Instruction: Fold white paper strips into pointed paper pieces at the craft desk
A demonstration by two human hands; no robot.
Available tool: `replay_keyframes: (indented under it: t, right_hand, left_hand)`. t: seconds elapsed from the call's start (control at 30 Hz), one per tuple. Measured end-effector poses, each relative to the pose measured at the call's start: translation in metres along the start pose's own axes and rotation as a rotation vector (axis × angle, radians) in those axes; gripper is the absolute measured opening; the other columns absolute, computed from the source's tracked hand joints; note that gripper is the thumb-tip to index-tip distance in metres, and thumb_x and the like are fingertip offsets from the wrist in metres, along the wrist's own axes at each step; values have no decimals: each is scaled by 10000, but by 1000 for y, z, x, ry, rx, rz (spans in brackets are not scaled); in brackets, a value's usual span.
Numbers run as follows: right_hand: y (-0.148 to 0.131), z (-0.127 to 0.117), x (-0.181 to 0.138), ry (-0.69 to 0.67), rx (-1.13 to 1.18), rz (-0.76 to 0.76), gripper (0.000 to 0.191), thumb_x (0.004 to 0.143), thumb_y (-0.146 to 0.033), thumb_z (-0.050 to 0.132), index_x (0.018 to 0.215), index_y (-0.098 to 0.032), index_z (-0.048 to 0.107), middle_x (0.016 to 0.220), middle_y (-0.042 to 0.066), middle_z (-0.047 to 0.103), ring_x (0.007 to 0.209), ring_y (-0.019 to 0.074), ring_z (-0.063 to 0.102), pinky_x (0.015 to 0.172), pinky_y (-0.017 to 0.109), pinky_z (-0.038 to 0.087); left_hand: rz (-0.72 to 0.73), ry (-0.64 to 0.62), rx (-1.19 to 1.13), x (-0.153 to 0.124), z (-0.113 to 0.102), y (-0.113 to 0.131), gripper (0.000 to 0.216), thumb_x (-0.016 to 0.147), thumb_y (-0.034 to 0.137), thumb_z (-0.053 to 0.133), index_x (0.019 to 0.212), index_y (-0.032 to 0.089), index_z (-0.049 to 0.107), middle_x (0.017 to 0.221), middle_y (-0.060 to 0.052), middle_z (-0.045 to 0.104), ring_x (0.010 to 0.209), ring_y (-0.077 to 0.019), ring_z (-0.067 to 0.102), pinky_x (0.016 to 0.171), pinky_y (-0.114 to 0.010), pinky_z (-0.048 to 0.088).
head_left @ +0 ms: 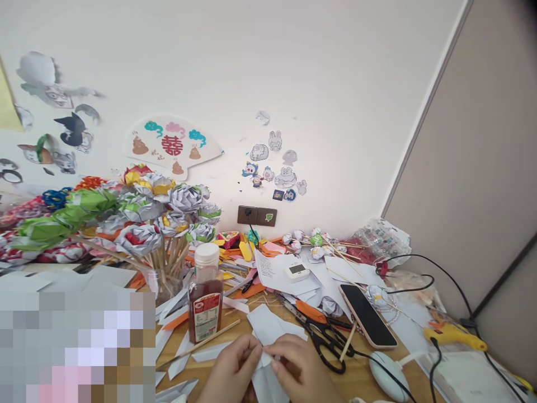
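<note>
Both my hands meet at the bottom middle of the head view over a folded white sheet of paper [268,330]. My left hand [230,372] pinches the paper's left fold with fingers closed. My right hand [300,369] presses and pinches the fold from the right, thumb against the paper. The paper lies on the wooden table [361,375]. A thin wooden stick [201,344] lies just left of my hands.
A brown bottle with a white cap [205,296] stands left of the paper. Black-and-orange scissors [323,333], a phone [368,316], a white mouse [388,375] and a yellow glue gun [453,334] lie right. Paper flowers on sticks [159,218] fill a jar behind.
</note>
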State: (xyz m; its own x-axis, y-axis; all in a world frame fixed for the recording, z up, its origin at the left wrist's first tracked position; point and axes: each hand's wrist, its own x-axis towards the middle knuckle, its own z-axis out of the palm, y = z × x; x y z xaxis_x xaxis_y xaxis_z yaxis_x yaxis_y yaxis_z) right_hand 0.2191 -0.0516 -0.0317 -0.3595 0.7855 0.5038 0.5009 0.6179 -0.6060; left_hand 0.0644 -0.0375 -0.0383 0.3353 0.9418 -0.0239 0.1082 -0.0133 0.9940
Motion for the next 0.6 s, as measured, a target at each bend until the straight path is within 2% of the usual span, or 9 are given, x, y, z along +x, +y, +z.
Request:
replay_keyframes:
  t: [0.1, 0.2, 0.33, 0.6]
  right_hand:
    - [1, 3, 1, 4, 95, 163, 203, 786, -292, 480, 792, -153, 628, 705, 57, 624, 635, 168, 553, 571, 242, 416]
    - [3, 6, 1, -35, 118, 249, 225, 771, -293, 485, 660, -145, 614, 588, 17, 571, 556, 142, 502, 511, 219, 372]
    - [5, 8, 1, -34, 158, 298, 228, 767, -254, 472, 606, -144, 591, 530, -16, 495, 512, 116, 433, 474, 204, 318]
    - [6, 10, 1, -19, 153, 327, 202, 744, -225, 466, 581, -145, 555, 515, -24, 449, 501, 114, 405, 467, 202, 297]
  left_hand:
    - [35, -18, 62, -2, -1, -1, 295, 762, 462, 437, 671, 187, 492, 551, 59, 452, 437, -101, 449, 386, -188, 337]
    - [45, -1, 122, -4, -2, 2, 274, 771, 427, 442, 663, 183, 505, 571, 44, 467, 503, -121, 483, 419, -191, 359]
    - [43, -16, 152, -4, -3, 4, 280, 777, 427, 428, 655, 184, 497, 544, 51, 455, 461, -116, 461, 416, -198, 352]
    - [44, -37, 177, -5, -1, 2, 290, 801, 429, 370, 670, 193, 476, 513, 64, 430, 431, -112, 458, 427, -197, 347]
